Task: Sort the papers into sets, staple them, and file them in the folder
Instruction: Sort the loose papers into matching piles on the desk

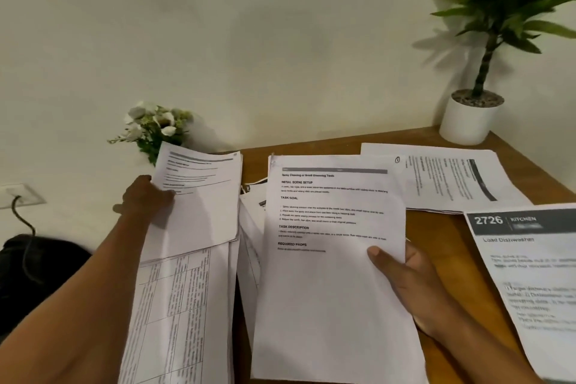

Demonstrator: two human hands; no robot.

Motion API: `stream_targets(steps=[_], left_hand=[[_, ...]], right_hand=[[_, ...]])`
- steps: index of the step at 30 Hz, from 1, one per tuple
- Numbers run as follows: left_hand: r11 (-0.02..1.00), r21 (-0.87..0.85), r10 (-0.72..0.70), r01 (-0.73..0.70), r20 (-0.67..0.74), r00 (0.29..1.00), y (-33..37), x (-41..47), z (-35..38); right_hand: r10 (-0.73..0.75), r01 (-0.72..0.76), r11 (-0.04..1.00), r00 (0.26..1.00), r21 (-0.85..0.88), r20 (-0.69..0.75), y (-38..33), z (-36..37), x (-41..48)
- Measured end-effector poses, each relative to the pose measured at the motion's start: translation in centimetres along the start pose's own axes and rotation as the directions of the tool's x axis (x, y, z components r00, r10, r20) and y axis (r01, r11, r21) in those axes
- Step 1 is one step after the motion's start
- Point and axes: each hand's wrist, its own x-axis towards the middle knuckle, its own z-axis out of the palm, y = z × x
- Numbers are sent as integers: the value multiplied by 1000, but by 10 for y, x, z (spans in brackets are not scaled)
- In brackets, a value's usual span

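We have papers in both hands over the wooden table (436, 237).

Our right hand (405, 280) grips the printed set (330, 274) headed "Spray Cleaning of Small Grooming Tools" at its right edge, thumb on top and fingers underneath, front and centre. Our left hand (146, 196) pinches the left edge of a top sheet (202, 196), lifted off the left pile (180, 305) of table-ruled pages. Between them we glimpse a loose heap (251, 218). Further right lie the sideways sheets (452, 178) and, nearer, the 2726 KITCHEN sheet (536, 259). A potted plant (467, 121) stands in the far corner, with white flowers (156, 125) by the wall.
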Motion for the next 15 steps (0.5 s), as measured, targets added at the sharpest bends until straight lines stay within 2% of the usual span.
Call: stream_targets(steps=[3,7,10,15], left_hand=[[999,-34,25,-26,-47,999,8,-3,-6],[981,-172,90,-90,-8,996,11,-9,-20],[970,-211,123,-124,-19,992,18,-21,-36],[925,-204,303,-322,-117,946,35,-57,-72]], right_hand=[[-8,8,1000,1000,4,9,1,-1,0],[-10,10,1000,1000,-7,8,-1,-1,0],[-21,21,1000,1000,-13,6,-3,0,-2],[-28,28,1000,999,-13,-15,-3,0,-5]])
